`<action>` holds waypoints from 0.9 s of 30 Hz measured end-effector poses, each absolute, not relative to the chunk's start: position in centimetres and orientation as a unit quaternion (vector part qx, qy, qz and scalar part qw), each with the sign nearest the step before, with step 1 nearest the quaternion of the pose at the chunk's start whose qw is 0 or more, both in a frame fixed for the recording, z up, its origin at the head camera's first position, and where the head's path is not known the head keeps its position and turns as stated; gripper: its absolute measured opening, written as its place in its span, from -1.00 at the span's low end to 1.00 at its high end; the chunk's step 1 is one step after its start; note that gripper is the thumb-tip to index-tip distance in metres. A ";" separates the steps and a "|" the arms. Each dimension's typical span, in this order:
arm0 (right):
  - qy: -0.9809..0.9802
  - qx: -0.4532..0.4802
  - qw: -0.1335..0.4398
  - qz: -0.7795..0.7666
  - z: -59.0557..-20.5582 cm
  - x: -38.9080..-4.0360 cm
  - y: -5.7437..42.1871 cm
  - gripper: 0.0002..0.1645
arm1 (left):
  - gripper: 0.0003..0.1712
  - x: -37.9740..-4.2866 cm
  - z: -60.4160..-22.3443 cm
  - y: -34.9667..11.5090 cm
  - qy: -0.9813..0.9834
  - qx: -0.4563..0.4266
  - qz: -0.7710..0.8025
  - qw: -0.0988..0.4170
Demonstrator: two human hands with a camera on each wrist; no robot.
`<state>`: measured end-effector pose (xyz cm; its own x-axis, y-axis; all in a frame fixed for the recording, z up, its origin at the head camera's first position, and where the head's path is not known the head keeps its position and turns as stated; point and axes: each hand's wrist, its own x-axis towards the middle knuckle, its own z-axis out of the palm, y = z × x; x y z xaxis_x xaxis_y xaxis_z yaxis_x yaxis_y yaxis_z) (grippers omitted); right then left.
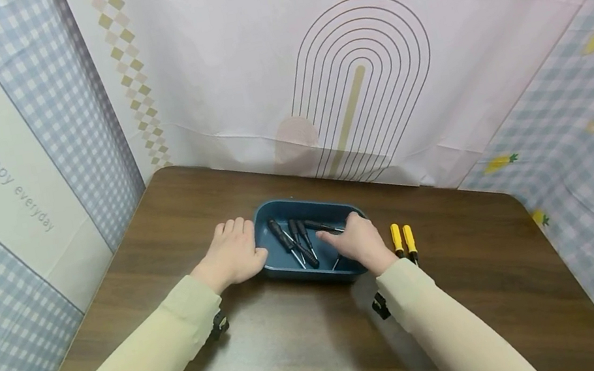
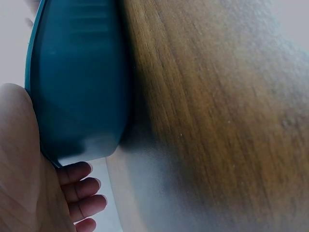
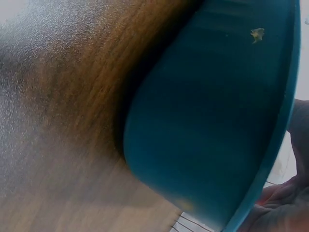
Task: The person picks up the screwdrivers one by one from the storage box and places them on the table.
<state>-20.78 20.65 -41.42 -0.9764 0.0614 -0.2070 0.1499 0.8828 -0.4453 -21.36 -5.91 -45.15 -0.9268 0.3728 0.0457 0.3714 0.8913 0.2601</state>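
Note:
A dark blue plastic tray (image 1: pixel 312 271) lies on the table and holds several black-handled screwdrivers (image 1: pixel 283 234). My left hand (image 1: pixel 234 253) holds the tray's left end; its thumb lies along the near corner of the rim. In the left wrist view, the fingertips (image 2: pixel 89 205) show past the tray's end wall. Over the right end, my right hand (image 1: pixel 359 241) reaches in above the rim, thumb pointing left near a black handle. A thin metal shaft (image 1: pixel 337 262) shows below this hand. Its fingers are mostly hidden, and I cannot tell whether they grip a screwdriver.
Two yellow-handled screwdrivers (image 1: pixel 403 238) lie side by side on the brown wooden table (image 1: pixel 477 260), right of the tray and partly hidden by the right forearm. A patterned white cloth (image 1: pixel 227 58) hangs behind the table, with checked cloths at both sides.

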 end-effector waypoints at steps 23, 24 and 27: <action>0.983 0.032 0.105 -0.149 -43.8 -22.2 19.9 -0.10 | -0.45 -21.0 -44.6 -5.8 0.973 0.191 0.131 0.002; 0.980 0.035 0.108 -0.161 -43.8 -22.2 19.9 -0.10 | -0.45 -21.0 -44.6 -5.8 0.973 0.191 0.130 0.002; 0.975 0.041 0.117 -0.182 -43.9 -22.3 19.9 -0.10 | -0.45 -21.1 -44.6 -5.8 0.973 0.191 0.129 0.001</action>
<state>-22.29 19.92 -43.88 -0.9693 0.0372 -0.2431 0.1223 0.9306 -0.3451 -21.06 -5.82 -44.60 -0.9273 0.3713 0.0475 0.3708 0.8938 0.2522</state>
